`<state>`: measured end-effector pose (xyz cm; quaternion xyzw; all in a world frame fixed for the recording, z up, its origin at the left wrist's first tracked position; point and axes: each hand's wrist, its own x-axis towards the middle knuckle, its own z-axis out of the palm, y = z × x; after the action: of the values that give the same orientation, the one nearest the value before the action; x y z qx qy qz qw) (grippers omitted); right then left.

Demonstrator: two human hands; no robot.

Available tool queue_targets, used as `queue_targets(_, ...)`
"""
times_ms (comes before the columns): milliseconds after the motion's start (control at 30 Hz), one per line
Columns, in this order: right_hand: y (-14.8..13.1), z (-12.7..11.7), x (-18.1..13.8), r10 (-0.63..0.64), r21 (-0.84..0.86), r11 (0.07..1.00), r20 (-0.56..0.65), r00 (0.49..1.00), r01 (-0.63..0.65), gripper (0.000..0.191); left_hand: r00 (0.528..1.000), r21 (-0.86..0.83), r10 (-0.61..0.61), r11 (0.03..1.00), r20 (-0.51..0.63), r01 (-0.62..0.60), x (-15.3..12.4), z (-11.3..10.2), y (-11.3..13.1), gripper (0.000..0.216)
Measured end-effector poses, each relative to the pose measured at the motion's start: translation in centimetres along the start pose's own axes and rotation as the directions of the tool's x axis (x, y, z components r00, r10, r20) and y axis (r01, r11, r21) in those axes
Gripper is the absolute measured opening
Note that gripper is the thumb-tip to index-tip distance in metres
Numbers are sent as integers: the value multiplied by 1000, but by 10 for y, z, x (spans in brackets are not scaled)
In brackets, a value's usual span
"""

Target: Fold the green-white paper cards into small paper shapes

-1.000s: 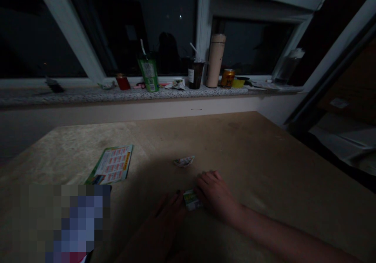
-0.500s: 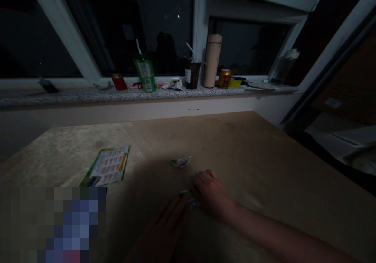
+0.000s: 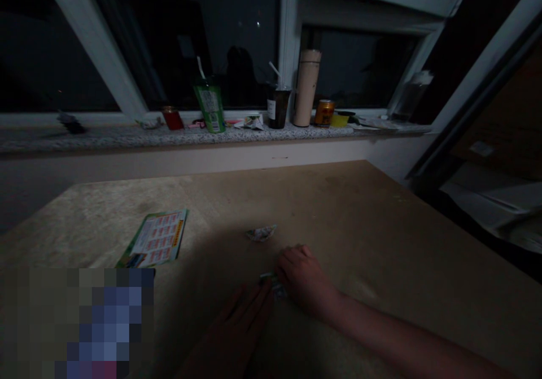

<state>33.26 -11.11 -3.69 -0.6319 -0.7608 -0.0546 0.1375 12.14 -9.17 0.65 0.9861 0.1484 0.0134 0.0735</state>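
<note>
Head view, dim light: a second ago the folded paper (image 3: 274, 286) lay broad and plain between the two hands; now only a thin sliver of it shows, and over the last half second both hands have hardly shifted. Right hand (image 3: 302, 277) sits knuckles-up on the table (image 3: 359, 209), fingers curled down over the paper's right side, pressing on it; whether the thumb pinches underneath, can't tell. Left hand (image 3: 241, 325) lies flat and loose, fingers stretched out, tips touching the paper's left edge. Just beyond the hands, a crumpled scrap (image 3: 260, 233) rests by itself. Further left, well apart, a printed leaflet (image 3: 154, 244) lies flat. Up on the windowsill (image 3: 105, 137): a red can (image 3: 173, 118), green cup (image 3: 209, 108) with straw, dark cup (image 3: 277, 107), tall flask (image 3: 305, 88), gold can (image 3: 324, 113).
</note>
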Motion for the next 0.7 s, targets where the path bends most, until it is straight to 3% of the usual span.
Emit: queue_targets(700, 0, -3, 2, -14, -59, 998, 102, 995, 20, 9, 1000, -25, -12, 1000, 21, 12, 5, 0, 0, 76)
